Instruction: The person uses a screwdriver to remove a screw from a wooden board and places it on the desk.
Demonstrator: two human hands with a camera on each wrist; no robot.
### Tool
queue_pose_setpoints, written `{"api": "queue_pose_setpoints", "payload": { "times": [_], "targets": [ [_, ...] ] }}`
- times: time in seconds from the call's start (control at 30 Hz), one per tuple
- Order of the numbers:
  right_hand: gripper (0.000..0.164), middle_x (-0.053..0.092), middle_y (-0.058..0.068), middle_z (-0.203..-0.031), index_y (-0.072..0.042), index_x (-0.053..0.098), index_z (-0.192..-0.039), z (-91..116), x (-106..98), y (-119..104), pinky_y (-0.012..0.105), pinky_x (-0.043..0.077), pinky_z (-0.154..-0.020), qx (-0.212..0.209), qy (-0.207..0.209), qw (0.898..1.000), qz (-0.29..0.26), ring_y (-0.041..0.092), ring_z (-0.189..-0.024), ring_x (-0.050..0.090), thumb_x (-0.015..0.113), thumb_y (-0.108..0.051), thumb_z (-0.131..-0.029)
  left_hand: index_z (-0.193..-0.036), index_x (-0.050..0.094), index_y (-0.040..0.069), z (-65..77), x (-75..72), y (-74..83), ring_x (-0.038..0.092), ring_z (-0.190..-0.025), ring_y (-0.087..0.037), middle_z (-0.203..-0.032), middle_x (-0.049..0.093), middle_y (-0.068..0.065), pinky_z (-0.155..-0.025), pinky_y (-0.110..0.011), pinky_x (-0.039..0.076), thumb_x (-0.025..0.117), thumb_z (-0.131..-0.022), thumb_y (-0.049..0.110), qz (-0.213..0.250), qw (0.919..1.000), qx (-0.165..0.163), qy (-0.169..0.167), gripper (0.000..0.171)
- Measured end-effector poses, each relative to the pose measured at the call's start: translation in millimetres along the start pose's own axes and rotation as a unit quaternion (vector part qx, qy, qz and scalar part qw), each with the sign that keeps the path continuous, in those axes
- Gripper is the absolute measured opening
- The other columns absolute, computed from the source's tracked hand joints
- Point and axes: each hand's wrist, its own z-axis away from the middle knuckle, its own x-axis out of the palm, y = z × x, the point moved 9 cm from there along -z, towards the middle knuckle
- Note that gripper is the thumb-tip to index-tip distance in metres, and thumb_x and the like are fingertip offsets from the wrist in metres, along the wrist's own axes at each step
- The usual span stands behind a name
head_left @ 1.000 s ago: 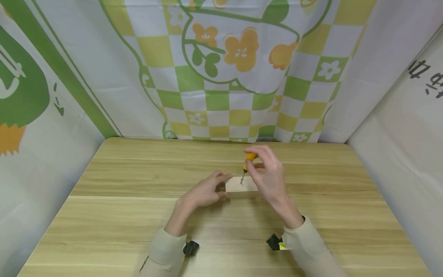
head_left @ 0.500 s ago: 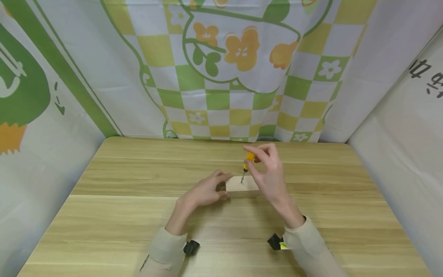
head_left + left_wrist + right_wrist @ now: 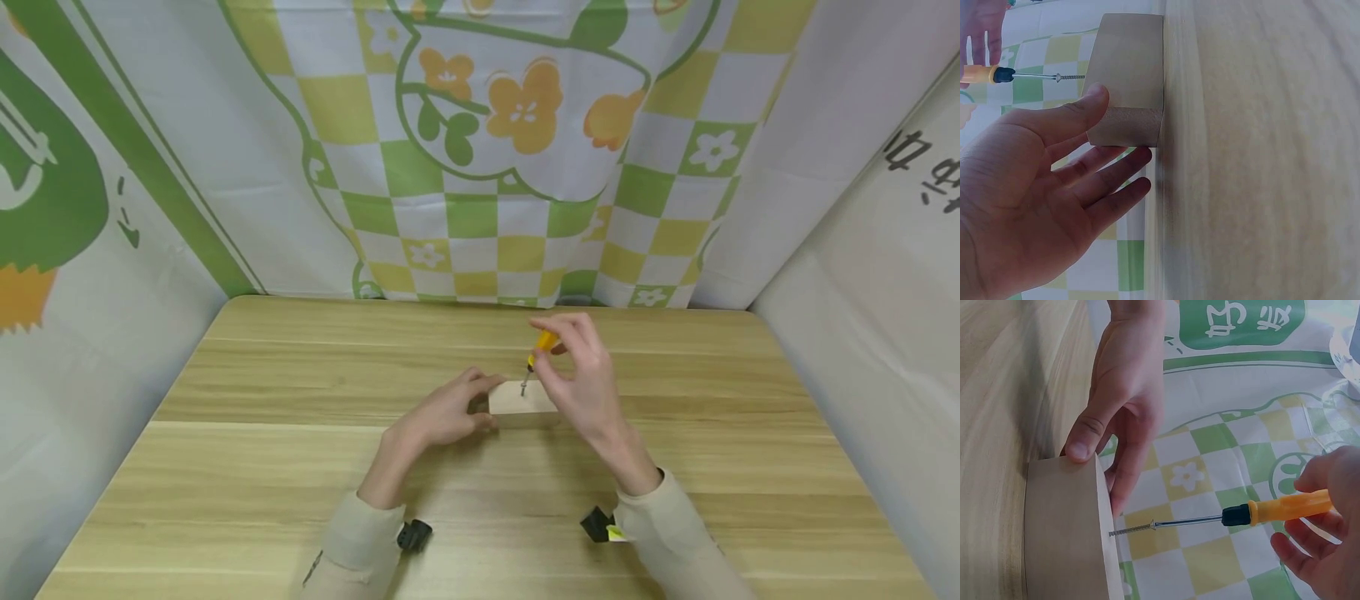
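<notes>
A pale wooden block (image 3: pixel 510 402) lies on the table in front of the person. My left hand (image 3: pixel 444 412) grips its left end, the thumb on the near side and fingers at the far side. In my right hand (image 3: pixel 591 383) is a screwdriver (image 3: pixel 1291 507) with a yellow-orange handle and black collar, pinched between thumb and fingers. Its metal shaft meets the head of a screw (image 3: pixel 1132 530), whose tip stands in the top of the block. Most of the screw's thread shows above the wood. In the head view the right hand covers the block's right end.
The wood-grain table (image 3: pixel 262 483) spreads around both hands. A green, yellow and white patterned curtain (image 3: pixel 480 217) hangs behind its far edge, with pale cloth at both sides. Small black wrist cameras stick out near the left sleeve (image 3: pixel 352 542) and right sleeve (image 3: pixel 671 529).
The right fingers have spread and closed again around the screwdriver handle, which leans slightly more to the right. The left hand and the block have stayed in place.
</notes>
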Motion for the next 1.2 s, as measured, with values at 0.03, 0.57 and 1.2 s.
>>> {"api": "queue_pose_setpoints", "payload": {
  "times": [0.03,0.57,1.2],
  "targets": [
    [0.037,0.062,0.015,-0.109,0.001,0.068,-0.116,0,0,0,0.033,0.058,-0.072,0.000,-0.002,1.000,0.002,0.021,-0.089,0.062,0.070,0.012,-0.080,-0.149,0.046,0.019,-0.2,-0.2,0.0,0.054,-0.097,-0.017,-0.124,0.055,-0.003,-0.086,-0.037,0.049,0.072,-0.091,0.027,-0.001,1.0000,0.001,0.001,0.064],
    [0.048,0.070,0.014,-0.111,0.001,0.066,-0.123,2,-5,1,0.030,0.060,-0.072,-0.001,-0.007,1.000,-0.029,0.025,-0.092,0.067,0.063,0.020,-0.079,-0.149,0.046,0.017,1.2,-1.0,1.5,0.055,-0.098,-0.018,-0.124,0.056,-0.004,-0.089,-0.038,0.050,0.073,-0.090,0.025,0.000,1.0000,0.003,0.005,0.066],
    [0.041,0.070,0.016,-0.112,0.004,0.067,-0.117,10,-17,7,0.030,0.062,-0.075,0.014,-0.015,0.999,-0.043,0.026,-0.093,0.070,0.068,0.020,-0.079,-0.150,0.045,0.019,1.1,-0.5,1.1,0.055,-0.100,-0.018,-0.125,0.055,-0.002,-0.089,-0.039,0.050,0.072,-0.090,0.024,0.010,0.9999,0.001,0.004,0.066]
  ]
}}
